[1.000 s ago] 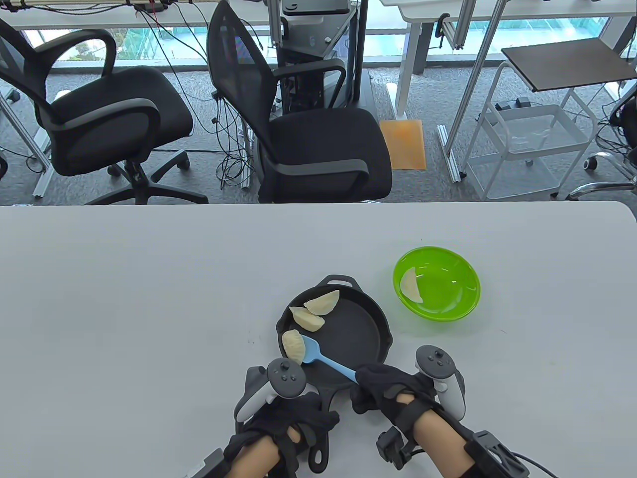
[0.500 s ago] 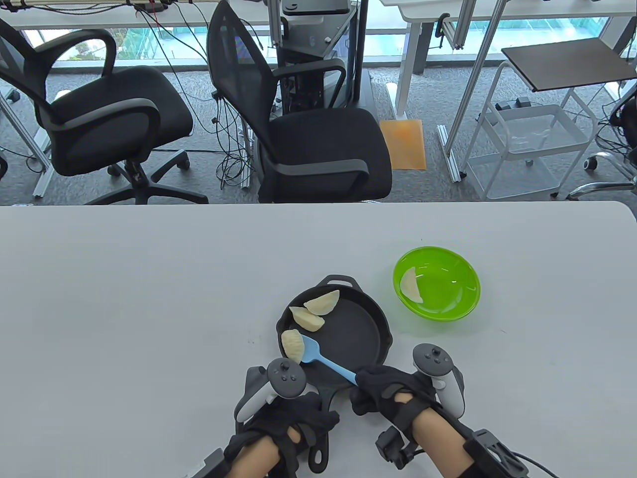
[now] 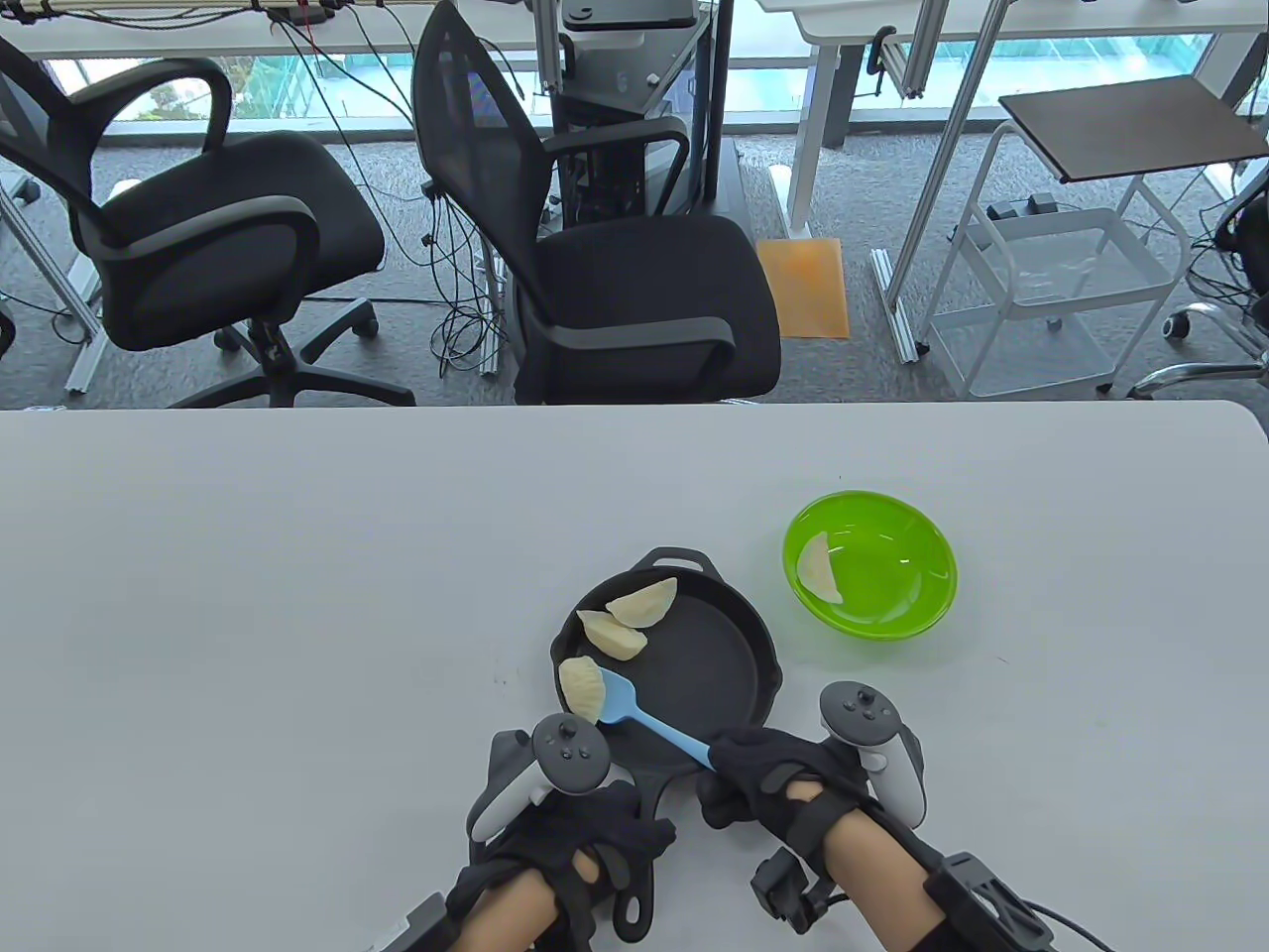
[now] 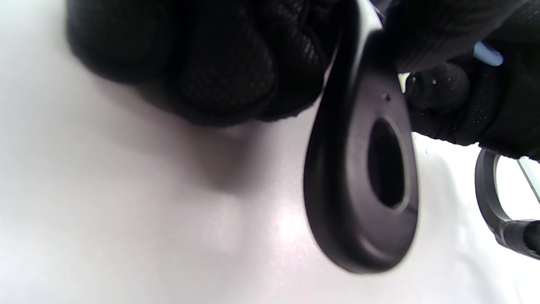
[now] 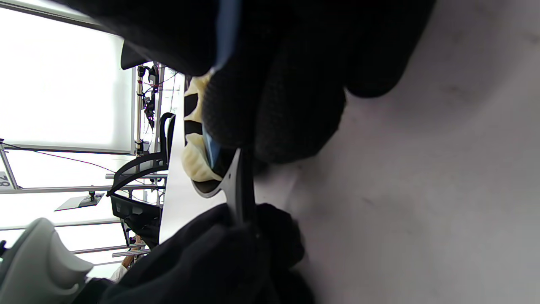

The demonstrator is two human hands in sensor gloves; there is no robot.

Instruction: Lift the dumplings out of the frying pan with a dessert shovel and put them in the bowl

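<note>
My right hand (image 3: 768, 783), in a black sensor glove, has its fingers (image 5: 274, 105) curled tight round the handle of the light-blue silicone dessert shovel (image 3: 649, 722). The shovel's blade lies low inside the black cast-iron frying pan (image 3: 694, 664), at the pan's near left side, its edge against the nearest pale crescent dumpling (image 3: 583, 688), which stands propped against the pan's left wall. Two further pale dumplings (image 3: 627, 617) lie touching one another at the pan's far left, well apart from the blade. The right wrist view shows the same arrangement edge-on: blue handle emerging from my clenched fingers, a pale pleated dumpling just beyond them.

My left hand (image 3: 565, 833), also gloved in black, grips the pan's long black handle (image 4: 363, 177); in the left wrist view its fingers (image 4: 219, 63) are wrapped round the handle above the teardrop hanging hole at its end, which juts free above the white table (image 3: 297, 615). My two hands sit close beside each other at the table's near edge.

The lime-green plastic bowl (image 3: 897, 620) stands on the table to the right of and beyond the pan, just apart from its rim. One pale dumpling (image 3: 819, 567) rests inside against the bowl's left wall.
</note>
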